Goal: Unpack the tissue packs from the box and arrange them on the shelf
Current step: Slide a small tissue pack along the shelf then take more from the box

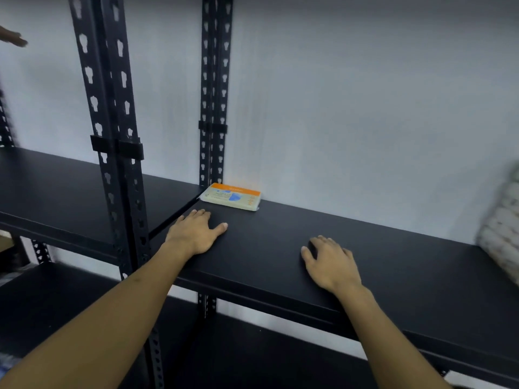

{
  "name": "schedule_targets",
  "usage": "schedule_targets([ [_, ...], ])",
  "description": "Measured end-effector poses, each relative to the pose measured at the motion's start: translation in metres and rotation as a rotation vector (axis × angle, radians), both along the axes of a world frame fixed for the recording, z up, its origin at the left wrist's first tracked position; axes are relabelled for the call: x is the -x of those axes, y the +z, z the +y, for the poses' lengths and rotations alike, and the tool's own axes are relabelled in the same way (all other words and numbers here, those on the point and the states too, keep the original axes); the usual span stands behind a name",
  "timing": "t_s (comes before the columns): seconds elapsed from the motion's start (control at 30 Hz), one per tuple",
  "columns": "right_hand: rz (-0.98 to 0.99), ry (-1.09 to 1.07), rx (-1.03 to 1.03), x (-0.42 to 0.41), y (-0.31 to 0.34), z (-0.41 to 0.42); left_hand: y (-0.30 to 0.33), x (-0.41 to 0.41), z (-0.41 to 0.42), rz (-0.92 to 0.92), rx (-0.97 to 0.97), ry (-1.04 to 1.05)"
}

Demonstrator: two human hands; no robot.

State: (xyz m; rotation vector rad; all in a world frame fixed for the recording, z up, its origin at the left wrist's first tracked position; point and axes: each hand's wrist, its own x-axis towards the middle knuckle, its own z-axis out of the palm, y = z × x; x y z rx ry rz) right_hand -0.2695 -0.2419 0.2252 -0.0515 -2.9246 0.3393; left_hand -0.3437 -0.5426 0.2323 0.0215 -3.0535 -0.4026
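One tissue pack, pale with an orange band and blue print, lies flat at the back left corner of the black shelf, against the wall. My left hand rests palm down on the shelf just in front of the pack, fingers straight, not touching it. My right hand lies flat on the shelf further right and nearer the front edge, holding nothing. The box is out of view.
Black slotted uprights stand left of the pack. A second black shelf continues to the left. A blurred pale bundle sits at the right end. Another person's hand shows at far left. A lower shelf lies beneath.
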Motion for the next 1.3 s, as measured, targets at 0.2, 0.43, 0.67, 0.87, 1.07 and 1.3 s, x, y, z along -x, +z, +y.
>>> schedule_targets([
  [0.2, 0.009, 0.008, 0.035, -0.053, -0.003, 0.009, -0.004, -0.038, 0.023, 0.025, 0.084, -0.003],
  [0.43, 0.063, 0.009, -0.005, -0.103, -0.019, 0.008, -0.024, -0.125, 0.081, 0.093, 0.071, -0.151],
  [0.67, 0.277, 0.075, 0.033, -0.165, -0.060, 0.019, -0.054, -0.205, 0.121, 0.309, -0.089, -0.405],
  [0.87, 0.221, 0.047, 0.213, -0.223, -0.130, 0.034, -0.119, -0.258, 0.149, 0.274, -0.183, -0.567],
  [1.07, -0.253, -0.131, 0.441, -0.271, -0.242, 0.052, -0.214, -0.282, 0.167, -0.101, -0.133, -0.546],
  [1.3, -0.568, -0.201, 0.466, -0.311, -0.341, 0.062, -0.297, -0.303, 0.154, -0.396, 0.011, -0.496],
])
